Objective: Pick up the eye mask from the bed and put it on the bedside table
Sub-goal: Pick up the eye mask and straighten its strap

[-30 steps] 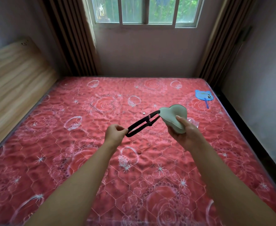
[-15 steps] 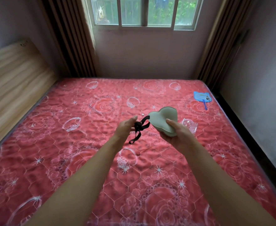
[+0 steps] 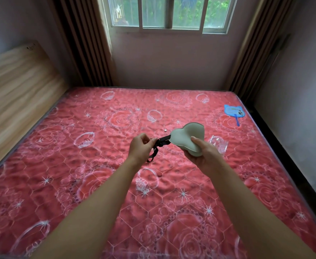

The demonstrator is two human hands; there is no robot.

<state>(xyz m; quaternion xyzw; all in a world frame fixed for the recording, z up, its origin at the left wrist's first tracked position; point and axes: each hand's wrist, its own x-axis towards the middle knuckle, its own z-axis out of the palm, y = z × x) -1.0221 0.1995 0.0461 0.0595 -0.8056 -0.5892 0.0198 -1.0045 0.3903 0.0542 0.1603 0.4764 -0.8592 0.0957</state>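
Right hand (image 3: 202,156) clamps the padded, lobed grey-green eye mask (image 3: 188,138) above the quilted red bed (image 3: 78,165); left hand (image 3: 141,148), at its nine o'clock, pinches the black elastic strap (image 3: 156,148). Crinkled clear wrapper (image 3: 218,144) lies at three o'clock.

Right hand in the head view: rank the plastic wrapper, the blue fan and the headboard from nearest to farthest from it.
From the right hand:
1. Plastic wrapper, on the bed just to its right.
2. Blue fan, farther back near the bed's right edge.
3. Headboard, across the bed on the left side.
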